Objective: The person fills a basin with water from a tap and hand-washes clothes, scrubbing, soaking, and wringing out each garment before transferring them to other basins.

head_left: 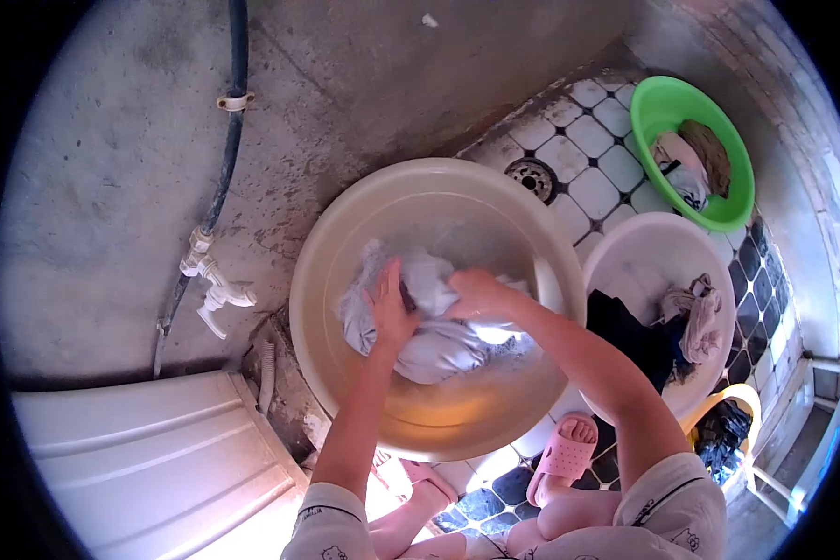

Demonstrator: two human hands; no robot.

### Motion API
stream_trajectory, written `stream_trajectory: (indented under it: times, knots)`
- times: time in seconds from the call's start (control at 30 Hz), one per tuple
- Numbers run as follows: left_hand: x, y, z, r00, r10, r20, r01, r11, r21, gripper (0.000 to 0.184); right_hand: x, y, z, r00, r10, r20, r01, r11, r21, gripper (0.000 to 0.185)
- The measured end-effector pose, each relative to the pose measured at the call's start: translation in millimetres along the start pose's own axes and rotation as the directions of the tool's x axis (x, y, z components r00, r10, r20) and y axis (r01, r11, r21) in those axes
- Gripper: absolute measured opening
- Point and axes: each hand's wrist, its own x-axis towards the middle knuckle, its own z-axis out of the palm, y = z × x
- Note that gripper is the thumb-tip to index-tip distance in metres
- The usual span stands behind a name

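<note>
A large beige basin (345, 215) stands on the floor before me, with soapy water and a wet, pale garment (439, 350) in it. On the left part of the cloth lies my left hand (392, 313), its fingers stretched out and apart, pressing against the fabric. My right hand (481, 294) is closed on a bunched fold of the same garment, a little to the right. Part of the garment is hidden under both hands, and its kind is not plain.
At the right, a pale basin (644, 233) holds dark and light clothes. Beyond it sits a green basin (667, 98) with more laundry. A floor drain (532, 177), a white tap (219, 285), a yellow container (751, 397) and a white ridged lid (140, 448) surround me.
</note>
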Motion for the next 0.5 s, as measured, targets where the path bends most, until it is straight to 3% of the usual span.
stream_trajectory:
  times: [0.07, 0.13, 0.2, 0.27, 0.33, 0.37, 0.43, 0.47, 0.5]
  knots:
    - [-3.5, -5.3, 19.9, 0.968, 0.182, -0.172, -0.194, 0.979, -0.059, 0.076, -35.0, -27.7, -17.3, 0.985, -0.124, -0.117, 0.158, 0.923, 0.351, 0.032]
    - [-3.4, -2.8, 18.6, 0.965, 0.179, -0.191, -0.227, 0.935, -0.274, 0.072, -56.6, -60.5, -44.9, 0.941, -0.226, -0.253, 0.333, 0.760, 0.558, 0.030]
    - [-5.5, 4.9, -20.6, 0.999, 0.053, 0.011, -0.036, 0.801, -0.597, 0.066, -66.0, -77.5, -72.3, 0.946, -0.218, -0.241, 0.324, 0.703, 0.634, 0.032]
    - [-9.6, 11.3, -71.2, 0.967, -0.021, 0.253, 0.220, 0.565, -0.795, 0.059, -82.3, -90.0, -107.5, 0.949, -0.201, -0.241, 0.314, 0.571, 0.758, 0.042]
    - [-8.5, 12.2, -112.7, 0.961, -0.012, 0.277, 0.274, 0.207, -0.939, 0.055, -92.8, -95.0, -133.2, 0.921, -0.201, -0.333, 0.389, 0.507, 0.770, 0.054]
    - [-6.9, 15.3, -132.7, 0.984, -0.009, 0.178, 0.178, -0.011, -0.984, 0.054, -97.0, -95.0, -142.4, 0.912, -0.201, -0.359, 0.410, 0.509, 0.757, 0.051]
    - [-3.0, 33.5, -181.0, 0.984, 0.114, 0.135, 0.142, -0.049, -0.989, 0.053, -87.6, -80.2, -148.6, 0.887, -0.270, -0.375, 0.462, 0.505, 0.729, 0.055]
    - [0.6, 32.7, -196.7, 0.970, 0.196, 0.141, 0.163, -0.105, -0.981, 0.049, -81.3, -69.6, -148.0, 0.902, -0.260, -0.346, 0.420, 0.715, 0.559, 0.060]
    - [0.3, 46.2, -211.7, 0.988, 0.109, 0.107, 0.111, -0.027, -0.993, 0.049, -77.8, -59.4, -148.2, 0.916, -0.240, -0.320, 0.349, 0.871, 0.345, 0.065]
